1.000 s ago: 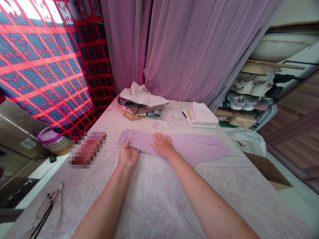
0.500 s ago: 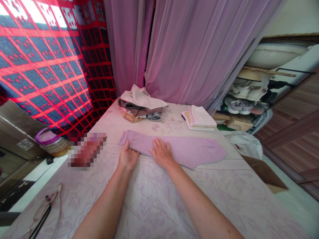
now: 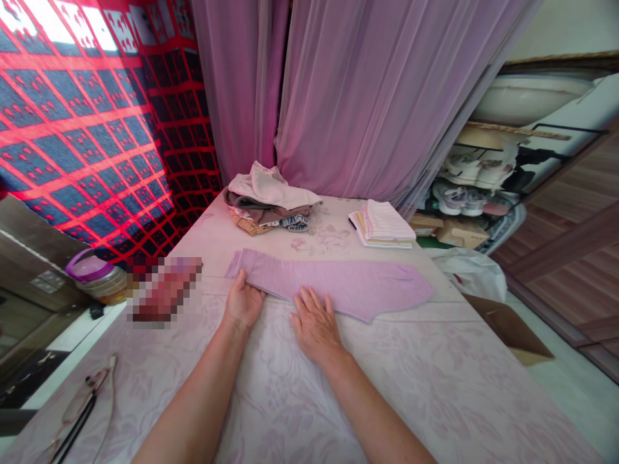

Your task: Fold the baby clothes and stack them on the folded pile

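Note:
A long, folded lilac ribbed garment [image 3: 338,283] lies flat across the bed, its narrow cuff end at the left. My left hand [image 3: 242,301] rests on that cuff end with the fingers curled around the near edge of the cloth. My right hand [image 3: 314,321] lies palm down with fingers stretched out, mostly on the bed cover, only the fingertips touching the garment's near edge.
The bed cover [image 3: 290,399] is pale with a floral print. A heap of unfolded clothes [image 3: 268,205] and a folded striped stack [image 3: 384,224] sit at the far end by the purple curtain [image 3: 367,96]. Glasses [image 3: 80,412] lie near left; a cardboard box [image 3: 507,322] stands on the floor, right.
My right hand has slid back toward me, off the middle of the lilac garment to its near edge. My left hand has stayed on the cuff end.

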Motion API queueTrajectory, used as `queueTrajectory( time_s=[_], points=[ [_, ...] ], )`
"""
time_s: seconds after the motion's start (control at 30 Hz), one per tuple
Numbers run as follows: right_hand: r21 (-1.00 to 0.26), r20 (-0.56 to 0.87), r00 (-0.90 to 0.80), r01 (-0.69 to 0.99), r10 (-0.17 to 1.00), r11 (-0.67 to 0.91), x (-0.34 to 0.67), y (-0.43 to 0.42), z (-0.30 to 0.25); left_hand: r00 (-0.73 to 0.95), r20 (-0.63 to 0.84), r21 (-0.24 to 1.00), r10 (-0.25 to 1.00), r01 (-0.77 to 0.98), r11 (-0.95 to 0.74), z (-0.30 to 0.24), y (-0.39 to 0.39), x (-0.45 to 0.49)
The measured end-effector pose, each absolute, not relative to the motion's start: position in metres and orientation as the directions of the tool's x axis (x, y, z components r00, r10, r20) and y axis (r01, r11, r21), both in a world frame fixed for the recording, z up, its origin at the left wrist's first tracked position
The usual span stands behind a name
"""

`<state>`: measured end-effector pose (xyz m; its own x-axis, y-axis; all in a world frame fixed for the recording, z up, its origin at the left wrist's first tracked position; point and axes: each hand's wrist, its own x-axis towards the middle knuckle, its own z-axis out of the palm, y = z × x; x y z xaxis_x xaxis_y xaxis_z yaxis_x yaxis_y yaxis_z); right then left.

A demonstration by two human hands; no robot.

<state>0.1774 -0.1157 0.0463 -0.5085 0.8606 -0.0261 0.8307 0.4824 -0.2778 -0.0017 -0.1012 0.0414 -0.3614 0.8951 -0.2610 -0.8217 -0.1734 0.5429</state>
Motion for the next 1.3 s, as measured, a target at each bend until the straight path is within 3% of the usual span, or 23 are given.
queueTrajectory(
  time_s=[0.17, 0.37, 0.63, 0.97, 1.13, 1.23, 1.3],
  points=[
    [-0.286, -0.033, -0.508, 0.83, 0.861, 0.479, 0.179, -0.116, 0.048, -0.351, -0.251, 0.532, 0.902, -0.829, -0.174, 0.04, -0.102, -0.002],
    [-0.265, -0.005, -0.456, 0.859, 0.89, 0.439, 0.162, -0.062, 0.067, -0.302, -0.252, 0.434, 0.919, -0.885, -0.172, 0.041, -0.103, -0.004],
    [-0.229, -0.14, -0.394, 0.905, 0.908, 0.358, 0.136, -0.016, 0.058, -0.303, -0.272, 0.406, 0.913, -0.897, -0.177, 0.046, -0.105, -0.001],
    [-0.236, 0.056, -0.439, 0.867, 0.897, 0.439, 0.169, -0.097, 0.041, -0.305, -0.266, 0.464, 0.914, -0.872, -0.156, 0.045, -0.104, -0.002],
    [-0.379, 0.086, -0.423, 0.824, 0.902, 0.422, 0.177, -0.104, 0.042, -0.273, -0.21, 0.564, 0.939, -0.818, -0.111, 0.057, -0.105, 0.002],
    [-0.598, 0.13, -0.384, 0.705, 0.914, 0.381, 0.193, -0.089, 0.051, -0.28, -0.202, 0.669, 0.939, -0.74, -0.077, 0.071, -0.1, 0.015],
    [-0.796, 0.08, -0.318, 0.55, 0.945, 0.253, 0.207, -0.076, 0.057, -0.296, -0.182, 0.752, 0.938, -0.656, -0.061, 0.079, -0.094, 0.029]
  ],
)
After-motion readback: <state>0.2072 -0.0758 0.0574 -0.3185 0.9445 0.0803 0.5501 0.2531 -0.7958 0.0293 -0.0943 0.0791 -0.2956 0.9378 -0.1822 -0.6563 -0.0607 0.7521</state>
